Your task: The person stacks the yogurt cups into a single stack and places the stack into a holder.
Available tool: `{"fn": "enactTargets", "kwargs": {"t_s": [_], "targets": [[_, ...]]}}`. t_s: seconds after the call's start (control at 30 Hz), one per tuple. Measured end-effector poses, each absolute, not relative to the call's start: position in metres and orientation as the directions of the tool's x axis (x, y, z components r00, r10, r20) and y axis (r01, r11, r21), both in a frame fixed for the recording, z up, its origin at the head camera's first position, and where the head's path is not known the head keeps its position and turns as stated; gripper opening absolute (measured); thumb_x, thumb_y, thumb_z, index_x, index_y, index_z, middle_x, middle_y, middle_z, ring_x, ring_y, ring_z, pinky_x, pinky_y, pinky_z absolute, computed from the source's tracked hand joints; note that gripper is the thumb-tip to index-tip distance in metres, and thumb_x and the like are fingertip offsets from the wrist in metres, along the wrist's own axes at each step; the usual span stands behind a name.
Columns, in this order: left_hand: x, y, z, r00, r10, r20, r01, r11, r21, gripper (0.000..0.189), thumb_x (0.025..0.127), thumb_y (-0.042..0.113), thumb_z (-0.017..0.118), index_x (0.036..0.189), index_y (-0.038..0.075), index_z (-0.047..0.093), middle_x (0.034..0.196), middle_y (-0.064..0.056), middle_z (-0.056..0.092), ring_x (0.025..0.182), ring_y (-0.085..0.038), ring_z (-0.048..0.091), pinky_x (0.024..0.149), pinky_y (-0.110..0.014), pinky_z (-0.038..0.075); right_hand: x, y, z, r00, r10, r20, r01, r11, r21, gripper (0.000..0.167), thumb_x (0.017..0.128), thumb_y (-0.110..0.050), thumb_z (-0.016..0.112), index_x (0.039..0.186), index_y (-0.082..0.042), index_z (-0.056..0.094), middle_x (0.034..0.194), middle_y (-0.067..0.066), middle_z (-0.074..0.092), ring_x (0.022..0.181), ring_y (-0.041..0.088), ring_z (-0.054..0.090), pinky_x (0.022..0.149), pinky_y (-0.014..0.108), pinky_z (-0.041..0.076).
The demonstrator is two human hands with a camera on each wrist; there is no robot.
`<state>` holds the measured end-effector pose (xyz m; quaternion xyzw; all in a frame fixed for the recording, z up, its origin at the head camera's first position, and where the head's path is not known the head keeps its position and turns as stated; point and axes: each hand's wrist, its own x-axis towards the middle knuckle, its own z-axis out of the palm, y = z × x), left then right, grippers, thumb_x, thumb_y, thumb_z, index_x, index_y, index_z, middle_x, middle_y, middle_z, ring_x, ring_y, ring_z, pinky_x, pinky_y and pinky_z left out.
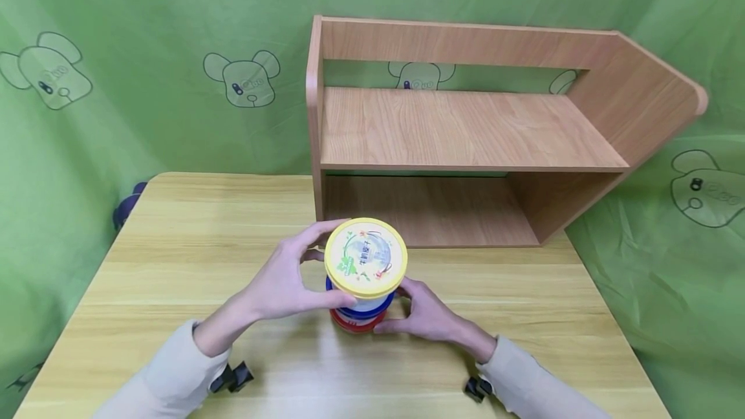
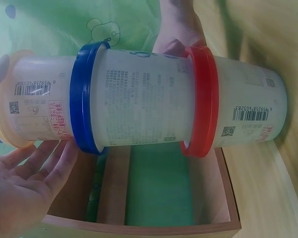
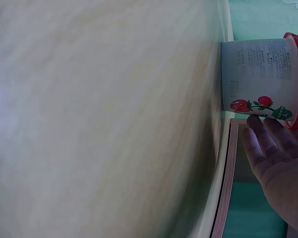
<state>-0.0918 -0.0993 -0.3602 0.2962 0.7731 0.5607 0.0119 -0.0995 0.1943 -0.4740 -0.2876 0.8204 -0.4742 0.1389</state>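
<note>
Three paper tubs stand stacked upright on the table in front of the shelf. On top is the yellow-lidded tub [image 1: 365, 258], its printed lid facing up. Below it comes the blue-lidded tub [image 2: 144, 101], and the red-lidded tub [image 2: 248, 101] forms the base. My left hand [image 1: 282, 280] grips the top tub, thumb on the near side and fingers round the far side. Low on the right, my right hand [image 1: 427, 314] holds the bottom tub near its red lid. Strawberries are printed on that tub's side in the right wrist view.
A two-level wooden shelf [image 1: 465, 128] stands at the back right of the wooden table [image 1: 204, 231], close behind the tubs. Green cloth [image 1: 174, 115] with bear-head drawings hangs round the table. Black devices are strapped at both wrists.
</note>
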Motion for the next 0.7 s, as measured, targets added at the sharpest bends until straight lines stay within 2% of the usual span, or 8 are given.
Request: {"fn": "enactTargets", "kwargs": {"t_s": [0.4,0.7], "targets": [[-0.0908,-0.0987,-0.359,-0.828,0.471,0.304,0.438,0.205,0.875,0.094,0.071,0.017,0.098,0.153,0.013,0.051,0.15,-0.002,0.063,0.133,-0.02,0.062,0.1,-0.034,0.064,-0.0995,0.1947,-0.4759,-0.795,-0.604,0.053,-0.345,0.379,-0.859,0.077,0.082,-0.033,0.093,0.148,-0.024,0.054,0.143,-0.003,0.069,0.134,0.014,0.063,0.118,0.051,0.052],[-0.0913,-0.0994,-0.3591,-0.829,0.469,0.306,0.442,0.213,0.872,0.094,0.071,0.018,0.097,0.153,0.015,0.051,0.149,-0.001,0.064,0.133,-0.018,0.062,0.1,-0.035,0.064,-0.1001,0.194,-0.4772,-0.799,-0.6,0.042,-0.332,0.381,-0.863,0.082,0.08,-0.032,0.094,0.15,-0.028,0.051,0.146,-0.004,0.066,0.137,0.019,0.062,0.119,0.055,0.05]]}}
